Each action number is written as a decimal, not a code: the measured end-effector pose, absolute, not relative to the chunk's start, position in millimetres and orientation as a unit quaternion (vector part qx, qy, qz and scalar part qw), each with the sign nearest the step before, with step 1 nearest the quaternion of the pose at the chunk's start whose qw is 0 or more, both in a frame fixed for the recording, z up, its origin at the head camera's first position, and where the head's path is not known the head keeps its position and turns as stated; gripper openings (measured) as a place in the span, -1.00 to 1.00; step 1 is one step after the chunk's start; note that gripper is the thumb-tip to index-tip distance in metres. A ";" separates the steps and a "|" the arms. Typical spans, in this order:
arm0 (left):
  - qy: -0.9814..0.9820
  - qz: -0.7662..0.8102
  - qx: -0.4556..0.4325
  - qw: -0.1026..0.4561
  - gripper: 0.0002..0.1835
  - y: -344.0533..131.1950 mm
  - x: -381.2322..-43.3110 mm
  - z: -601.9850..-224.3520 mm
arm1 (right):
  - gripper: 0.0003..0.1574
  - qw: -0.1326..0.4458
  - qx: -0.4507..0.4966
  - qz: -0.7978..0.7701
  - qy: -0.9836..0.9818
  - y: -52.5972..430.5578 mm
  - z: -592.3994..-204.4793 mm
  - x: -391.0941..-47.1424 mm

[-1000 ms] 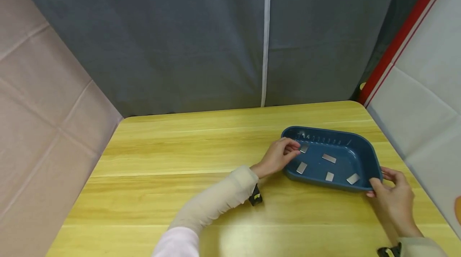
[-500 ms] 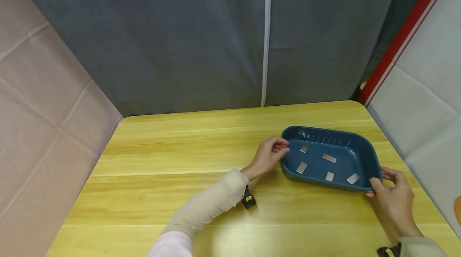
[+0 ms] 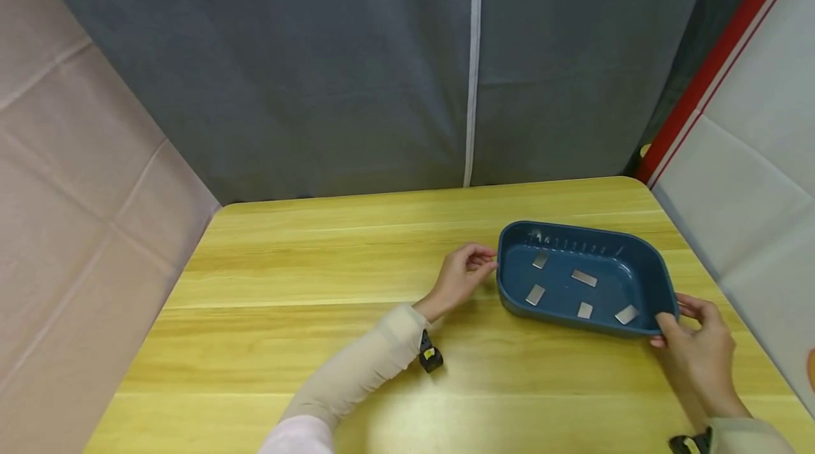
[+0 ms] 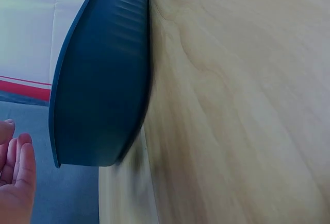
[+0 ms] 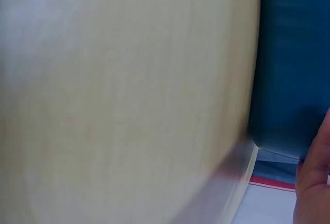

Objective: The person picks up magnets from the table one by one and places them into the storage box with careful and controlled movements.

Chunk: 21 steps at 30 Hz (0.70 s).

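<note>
A dark blue rectangular tray [image 3: 592, 327] sits on the right part of the table. Inside it lie several small flat metal pieces, among them a silvery rectangle [image 3: 584, 278] near the middle and a tilted one [image 3: 627, 315] toward the right. My right hand [image 3: 697, 348] grips the tray's near right corner, thumb over the rim and fingers outside. Just off the tray's left end is my left hand [image 3: 460, 276], fingers loosely bent and holding nothing. The left wrist view shows a gap between this hand [image 4: 18, 183] and the tray wall [image 4: 98, 90].
The wood-grain table [image 3: 305, 284] extends left of the tray. A grey curtain [image 3: 344, 72] hangs behind its far edge. Pale cloth walls stand on the left [image 3: 83, 178] and the right [image 3: 758, 121], the right one close beside the tray.
My left hand has drawn left, from over the tray's left end to outside its rim. The right hand, the tray and the metal pieces have kept their places.
</note>
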<state>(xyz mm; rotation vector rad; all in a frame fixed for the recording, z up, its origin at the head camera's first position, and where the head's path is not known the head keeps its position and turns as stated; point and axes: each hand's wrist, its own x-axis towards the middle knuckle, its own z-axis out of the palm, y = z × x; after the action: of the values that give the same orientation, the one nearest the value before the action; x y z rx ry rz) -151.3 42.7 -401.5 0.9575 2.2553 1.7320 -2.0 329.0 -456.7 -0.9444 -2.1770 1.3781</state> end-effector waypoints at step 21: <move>0.746 0.613 0.241 0.099 -0.75 13.7 -158.5 -408.4 | -0.65 0.191 -0.335 0.485 -0.785 330.4 -454.6 -1.3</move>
<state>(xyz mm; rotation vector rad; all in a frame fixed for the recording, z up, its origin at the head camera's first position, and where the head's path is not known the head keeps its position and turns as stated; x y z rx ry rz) -158.5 13.7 -408.4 0.7134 2.2061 1.8135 -1.3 330.4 -454.6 -0.9416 -2.2033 1.3630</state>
